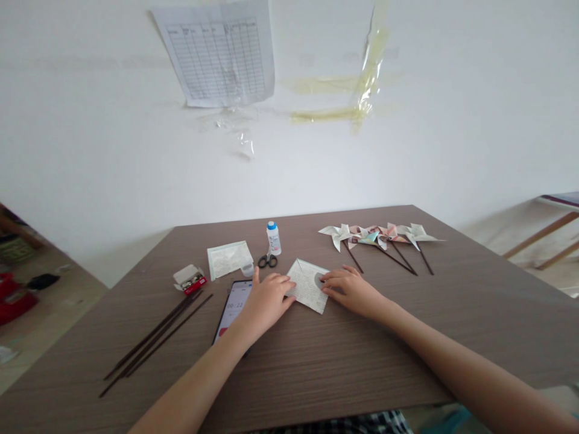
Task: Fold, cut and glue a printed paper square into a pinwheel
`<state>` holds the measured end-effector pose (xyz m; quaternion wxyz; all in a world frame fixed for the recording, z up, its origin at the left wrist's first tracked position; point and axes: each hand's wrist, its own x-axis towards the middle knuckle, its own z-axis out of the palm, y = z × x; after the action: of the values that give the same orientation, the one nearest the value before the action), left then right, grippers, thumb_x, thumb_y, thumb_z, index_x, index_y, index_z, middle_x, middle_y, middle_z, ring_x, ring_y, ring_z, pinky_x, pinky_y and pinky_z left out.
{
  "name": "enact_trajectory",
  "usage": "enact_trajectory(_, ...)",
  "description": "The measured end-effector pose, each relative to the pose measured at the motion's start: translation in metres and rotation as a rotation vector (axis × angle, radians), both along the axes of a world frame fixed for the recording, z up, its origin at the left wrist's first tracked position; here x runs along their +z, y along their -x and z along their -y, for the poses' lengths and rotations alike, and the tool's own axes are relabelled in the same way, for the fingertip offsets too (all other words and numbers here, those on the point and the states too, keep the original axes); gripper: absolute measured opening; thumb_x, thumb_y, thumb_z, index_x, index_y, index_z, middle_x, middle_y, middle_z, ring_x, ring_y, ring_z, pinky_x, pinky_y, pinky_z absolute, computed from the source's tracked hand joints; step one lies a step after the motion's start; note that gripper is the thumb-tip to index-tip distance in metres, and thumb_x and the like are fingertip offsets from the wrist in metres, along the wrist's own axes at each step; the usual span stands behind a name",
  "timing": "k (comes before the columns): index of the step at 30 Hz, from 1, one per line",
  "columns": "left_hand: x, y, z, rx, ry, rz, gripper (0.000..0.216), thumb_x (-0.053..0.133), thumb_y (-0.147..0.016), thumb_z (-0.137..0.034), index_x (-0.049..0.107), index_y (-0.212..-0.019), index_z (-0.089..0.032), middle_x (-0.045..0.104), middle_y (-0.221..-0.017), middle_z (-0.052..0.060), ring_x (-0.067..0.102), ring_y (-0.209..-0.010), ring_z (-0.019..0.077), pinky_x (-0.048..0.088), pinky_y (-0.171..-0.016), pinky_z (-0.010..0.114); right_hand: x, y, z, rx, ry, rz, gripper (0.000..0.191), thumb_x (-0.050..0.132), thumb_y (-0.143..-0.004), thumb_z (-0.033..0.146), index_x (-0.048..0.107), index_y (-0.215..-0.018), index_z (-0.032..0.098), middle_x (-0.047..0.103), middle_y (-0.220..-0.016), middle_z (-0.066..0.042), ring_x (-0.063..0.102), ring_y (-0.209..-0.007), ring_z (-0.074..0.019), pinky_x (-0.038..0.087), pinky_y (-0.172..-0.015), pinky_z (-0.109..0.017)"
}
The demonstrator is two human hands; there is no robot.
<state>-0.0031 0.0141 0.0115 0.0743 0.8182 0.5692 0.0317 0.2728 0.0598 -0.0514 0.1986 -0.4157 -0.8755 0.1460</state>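
Note:
A printed square sheet of paper (308, 289) lies turned cornerwise on the table, with a short cut or line near its far corner. My left hand (269, 298) rests on its left side, fingers stretched out and thumb apart. From the right, my right hand (351, 291) touches the sheet's right corner with its fingertips, fingers extended. Close to those fingertips is a grey rounded patch that I cannot make out. A phone (233, 304) showing a running timer lies partly under my left wrist. Black-handled scissors (267, 261) are just beyond the sheet.
Behind the scissors stands a blue-capped glue bottle (274, 239). Stacked paper (230, 258), a small open red box (190, 279) and several dark sticks (156, 340) are at left. Several paper pinwheels (380, 235) on sticks lie at the back right of the brown table (344, 367).

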Motion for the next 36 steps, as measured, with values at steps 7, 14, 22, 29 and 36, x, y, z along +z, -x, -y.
enact_trajectory(7,-0.004,-0.005,0.006,0.041,0.01,0.013,0.031,0.072,-0.11,-0.022,0.087,-0.136,-0.031,0.078,-0.159,0.011,0.068,-0.154,0.0369,0.017,-0.144,0.08,-0.001,0.003,0.002,0.024,-0.051,-0.033,0.022,0.07,-0.11,0.028,0.091,-0.113,0.029,0.088,-0.135,-0.01,0.08,-0.132,-0.0342,0.048,-0.131,-0.059)
enact_trajectory(14,-0.005,-0.003,0.007,0.055,0.025,0.056,0.03,0.072,-0.11,-0.021,0.087,-0.134,-0.032,0.078,-0.159,0.01,0.067,-0.155,0.0368,0.016,-0.143,0.081,-0.002,0.002,0.001,0.007,-0.013,0.009,0.036,0.071,-0.107,0.025,0.085,-0.14,0.032,0.08,-0.155,-0.012,0.071,-0.149,-0.0368,0.04,-0.137,-0.068)
enact_trajectory(22,-0.003,0.008,0.007,0.053,0.048,0.043,0.03,0.065,-0.114,-0.026,0.089,-0.13,-0.033,0.079,-0.158,0.009,0.067,-0.153,0.0348,0.019,-0.143,0.077,0.003,0.005,0.004,0.061,0.038,-0.033,0.027,0.072,-0.108,0.027,0.09,-0.126,0.033,0.085,-0.146,-0.009,0.076,-0.142,-0.0345,0.044,-0.135,-0.063)
enact_trajectory(29,0.001,0.028,0.002,0.022,0.085,0.013,0.033,0.063,-0.113,-0.031,0.09,-0.13,-0.038,0.081,-0.156,0.004,0.064,-0.155,0.0343,0.024,-0.144,0.069,0.014,0.012,-0.031,-0.023,0.164,-0.253,0.025,0.078,-0.102,0.026,0.09,-0.125,0.026,0.089,-0.134,-0.011,0.083,-0.13,-0.0343,0.063,-0.118,-0.05)
enact_trajectory(36,0.0,0.04,-0.002,-0.026,0.128,-0.023,0.038,0.065,-0.112,-0.029,0.086,-0.141,-0.042,0.077,-0.161,0.005,0.059,-0.159,0.0373,0.021,-0.14,0.081,0.043,0.052,-0.106,-0.14,0.184,-0.361,0.039,0.085,-0.091,0.011,0.089,-0.128,0.023,0.087,-0.136,-0.013,0.082,-0.129,-0.0327,0.06,-0.123,-0.052)
